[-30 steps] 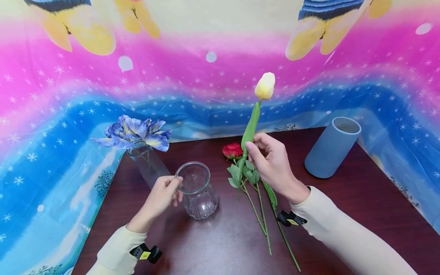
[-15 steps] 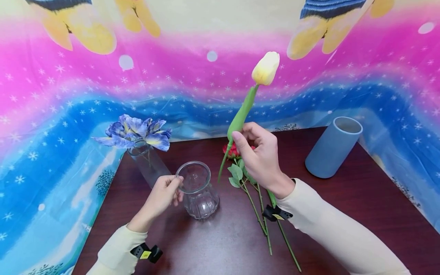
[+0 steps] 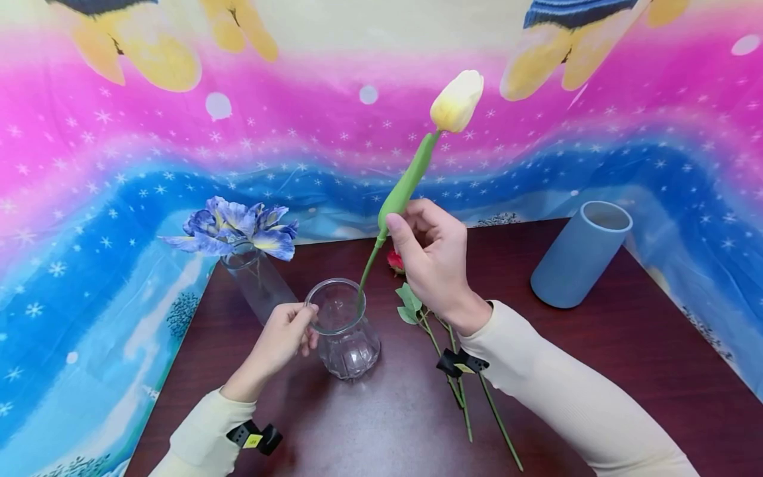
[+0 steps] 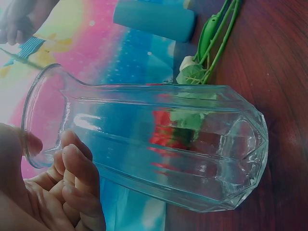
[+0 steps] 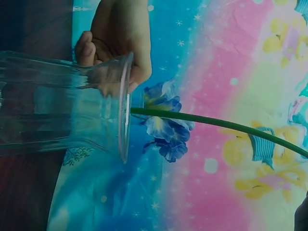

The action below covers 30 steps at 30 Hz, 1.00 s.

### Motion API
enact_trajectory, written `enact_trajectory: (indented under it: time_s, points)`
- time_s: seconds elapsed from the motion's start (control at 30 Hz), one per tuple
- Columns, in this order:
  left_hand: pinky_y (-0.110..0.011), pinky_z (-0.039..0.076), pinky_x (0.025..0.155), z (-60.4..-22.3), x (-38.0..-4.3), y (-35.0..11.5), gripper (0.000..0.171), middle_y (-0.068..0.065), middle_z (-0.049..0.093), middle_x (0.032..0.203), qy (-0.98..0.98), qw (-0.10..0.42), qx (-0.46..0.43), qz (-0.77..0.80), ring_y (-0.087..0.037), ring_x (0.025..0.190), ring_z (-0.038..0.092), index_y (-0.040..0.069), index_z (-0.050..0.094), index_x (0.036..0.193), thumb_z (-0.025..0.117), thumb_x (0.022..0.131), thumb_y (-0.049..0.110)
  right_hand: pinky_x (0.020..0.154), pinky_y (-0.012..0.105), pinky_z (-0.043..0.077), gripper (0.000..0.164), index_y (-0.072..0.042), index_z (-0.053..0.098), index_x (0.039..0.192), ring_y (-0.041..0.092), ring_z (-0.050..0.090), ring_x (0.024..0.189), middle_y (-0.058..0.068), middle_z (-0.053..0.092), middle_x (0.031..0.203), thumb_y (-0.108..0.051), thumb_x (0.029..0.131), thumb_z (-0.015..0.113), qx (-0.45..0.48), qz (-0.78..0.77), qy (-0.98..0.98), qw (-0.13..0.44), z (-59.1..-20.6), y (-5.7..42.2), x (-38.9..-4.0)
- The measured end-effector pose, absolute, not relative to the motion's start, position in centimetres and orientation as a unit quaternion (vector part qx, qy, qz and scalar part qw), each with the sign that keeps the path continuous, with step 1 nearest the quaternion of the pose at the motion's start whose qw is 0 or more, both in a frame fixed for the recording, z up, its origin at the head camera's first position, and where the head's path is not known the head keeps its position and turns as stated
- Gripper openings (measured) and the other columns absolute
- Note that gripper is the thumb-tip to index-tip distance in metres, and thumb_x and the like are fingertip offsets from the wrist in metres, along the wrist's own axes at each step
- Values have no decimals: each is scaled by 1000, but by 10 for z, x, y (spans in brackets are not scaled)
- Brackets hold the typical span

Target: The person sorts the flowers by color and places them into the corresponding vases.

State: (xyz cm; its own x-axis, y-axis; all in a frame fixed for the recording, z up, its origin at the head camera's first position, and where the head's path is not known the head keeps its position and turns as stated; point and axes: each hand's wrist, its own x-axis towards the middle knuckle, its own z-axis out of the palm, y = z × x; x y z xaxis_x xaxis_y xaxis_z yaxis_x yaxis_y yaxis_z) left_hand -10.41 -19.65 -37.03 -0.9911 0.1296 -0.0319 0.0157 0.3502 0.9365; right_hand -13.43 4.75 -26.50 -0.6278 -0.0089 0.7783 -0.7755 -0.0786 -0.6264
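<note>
My left hand pinches the rim of a clear ribbed glass vase, which stands upright on the dark table. In the left wrist view the thumb and fingers hold the vase at its lip. My right hand pinches a pale yellow tulip by its leaf and stem, bloom up and tilted right. The tulip's stem slants down to the vase mouth and overlaps the rim. In the right wrist view the stem has its lower end right at the vase's mouth.
Blue-purple irises stand in a tall glass vase at the left. Past my right hand lie a red rose and green stems. A blue vase stands at the right. A patterned cloth hangs behind the table.
My right hand has moved left and up with the tulip, from over the lying flowers to beside the vase, bringing its stem to the mouth. My left hand stays at the rim.
</note>
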Motion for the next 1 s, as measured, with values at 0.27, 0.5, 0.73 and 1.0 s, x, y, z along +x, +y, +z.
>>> enact_trajectory:
  time_s: [0.27, 0.5, 0.73, 1.0]
  points:
    - [-28, 41, 39, -372, -105, -197, 35, -8, 58, 53, 821, 48, 41, 568, -14, 41, 51, -2, 57, 76, 47, 104, 17, 43, 26, 41, 7, 8, 66, 96, 10, 47, 47, 1, 52, 59, 2, 96, 62, 295, 663, -639, 256, -271, 41, -139]
    - [-25, 38, 39, -373, -105, -196, 35, -9, 58, 53, 822, 47, 34, 567, -15, 41, 51, -2, 58, 77, 47, 104, 18, 48, 22, 35, 8, -2, 72, 94, 8, 44, 51, 9, 59, 63, -8, 96, 68, 265, 613, -722, 185, -300, 35, -147]
    - [-24, 38, 38, -373, -105, -195, 35, -9, 58, 53, 822, 45, 33, 567, -15, 41, 50, -2, 58, 79, 47, 104, 19, 52, 22, 42, 8, -7, 73, 94, 10, 53, 56, 6, 68, 70, -15, 96, 70, 243, 565, -778, 124, -327, 28, -150]
    - [-27, 40, 39, -373, -104, -194, 35, -10, 58, 53, 822, 37, 35, 568, -15, 41, 50, -3, 58, 78, 47, 104, 18, 56, 21, 47, 11, -9, 71, 91, 7, 56, 61, 0, 66, 71, -19, 92, 74, 238, 507, -821, 114, -338, 22, -150]
